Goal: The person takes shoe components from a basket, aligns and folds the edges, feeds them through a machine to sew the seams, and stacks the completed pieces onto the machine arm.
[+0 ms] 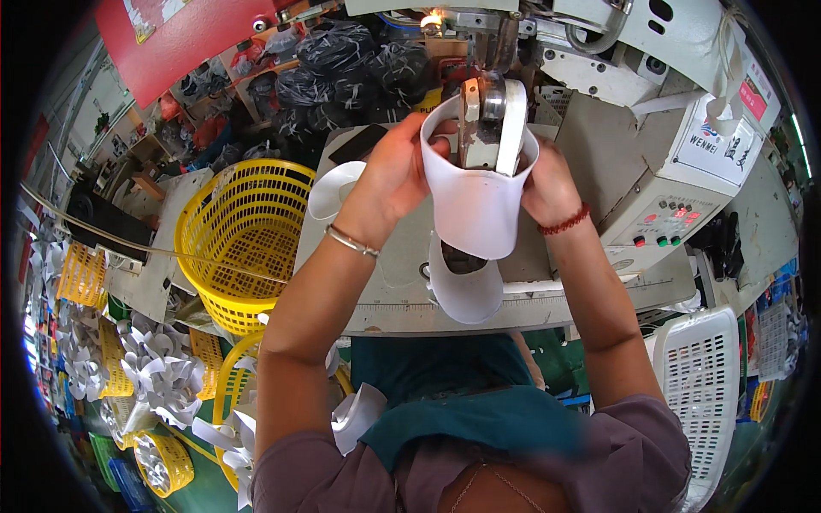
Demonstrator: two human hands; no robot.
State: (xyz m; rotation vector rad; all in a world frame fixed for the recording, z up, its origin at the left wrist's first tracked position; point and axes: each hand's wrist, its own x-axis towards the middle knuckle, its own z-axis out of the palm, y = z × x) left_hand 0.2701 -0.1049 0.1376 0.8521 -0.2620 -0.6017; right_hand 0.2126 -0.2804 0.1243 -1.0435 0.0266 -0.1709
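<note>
My left hand (400, 167) and my right hand (552, 182) are both closed on a white shoe upper (475, 209), one at each side of its top edge. Its opening surrounds the machine's metal head (470, 128) and a white pad (513, 128) beside it. My left fingertips go inside the rim; my right fingers are partly hidden behind the upper. Just below, a second white upper (466, 295) sits over a dark form at the table's front edge. To the left of my left wrist, another white piece (335, 190) lies on the table.
A yellow basket (244, 295) stands left of the worktable (385, 316). A grey control box (641, 214) with lit buttons is at the right, above a white crate (697, 376). Black bags (333, 51) fill the back. Baskets of white pieces (162, 372) crowd the lower left.
</note>
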